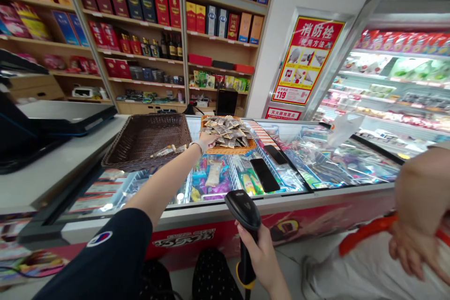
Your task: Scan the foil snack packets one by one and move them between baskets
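My right hand [258, 248] is wrapped around the handle of a black barcode scanner [244, 211] with yellow trim, held upright in front of the freezer. My left hand [208, 140] reaches across the freezer to the left edge of a light tan wicker basket [230, 151]. Small clear-and-brown packets [230, 130] are heaped in that basket, and my left fingers are bent in among them. What those fingers pinch is too small to make out. Left of it stands a dark brown wicker basket [151, 133] with a few similar packets [168, 151] at its front right.
Both baskets rest on the glass-topped chest freezer [218, 199]. Two black phones [265, 175] lie on its glass. A grey counter [66, 150] is at left. Another person's arm [422, 192] is close on the right. Shelves of boxed goods [137, 2] stand behind.
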`<state>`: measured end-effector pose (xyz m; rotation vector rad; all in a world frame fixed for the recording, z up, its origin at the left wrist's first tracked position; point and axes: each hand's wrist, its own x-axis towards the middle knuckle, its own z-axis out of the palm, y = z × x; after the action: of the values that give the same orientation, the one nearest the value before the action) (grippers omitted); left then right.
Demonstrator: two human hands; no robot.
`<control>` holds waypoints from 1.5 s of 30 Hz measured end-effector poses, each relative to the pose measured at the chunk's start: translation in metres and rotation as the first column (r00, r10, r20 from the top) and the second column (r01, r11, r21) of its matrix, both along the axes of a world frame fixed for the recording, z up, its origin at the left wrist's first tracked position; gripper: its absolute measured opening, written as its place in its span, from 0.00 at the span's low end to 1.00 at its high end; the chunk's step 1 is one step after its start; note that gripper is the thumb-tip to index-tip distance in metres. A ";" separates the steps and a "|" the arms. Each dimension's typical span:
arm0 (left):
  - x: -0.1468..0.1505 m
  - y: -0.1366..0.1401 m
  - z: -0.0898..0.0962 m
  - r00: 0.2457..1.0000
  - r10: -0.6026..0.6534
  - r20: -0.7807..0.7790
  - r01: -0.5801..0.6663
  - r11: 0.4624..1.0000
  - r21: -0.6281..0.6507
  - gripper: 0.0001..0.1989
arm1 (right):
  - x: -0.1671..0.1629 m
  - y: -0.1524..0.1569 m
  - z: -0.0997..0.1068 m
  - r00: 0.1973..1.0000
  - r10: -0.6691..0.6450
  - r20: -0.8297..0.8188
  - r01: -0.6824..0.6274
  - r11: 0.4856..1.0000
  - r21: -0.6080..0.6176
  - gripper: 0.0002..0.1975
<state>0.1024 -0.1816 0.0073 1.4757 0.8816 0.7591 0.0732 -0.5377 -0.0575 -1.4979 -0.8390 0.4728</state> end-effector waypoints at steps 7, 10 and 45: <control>-0.054 -0.049 -0.016 0.980 -0.004 0.198 0.059 0.960 -0.274 0.02 | 0.002 0.009 0.002 0.998 0.058 0.029 -0.058 0.998 -0.002 0.20; -0.081 -0.075 -0.037 0.932 -0.023 0.362 0.153 0.930 -0.334 0.07 | 0.000 0.012 0.005 0.997 0.071 0.034 -0.071 0.997 0.008 0.19; -0.134 -0.115 -0.113 0.968 -0.046 0.248 0.033 0.998 0.058 0.23 | -0.031 0.054 0.000 0.912 0.124 0.392 0.062 0.901 -0.430 0.27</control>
<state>-0.0320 -0.2965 -0.1056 1.4032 0.6433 0.9215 0.0423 -0.4833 -0.0578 -2.0479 -1.1401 0.3869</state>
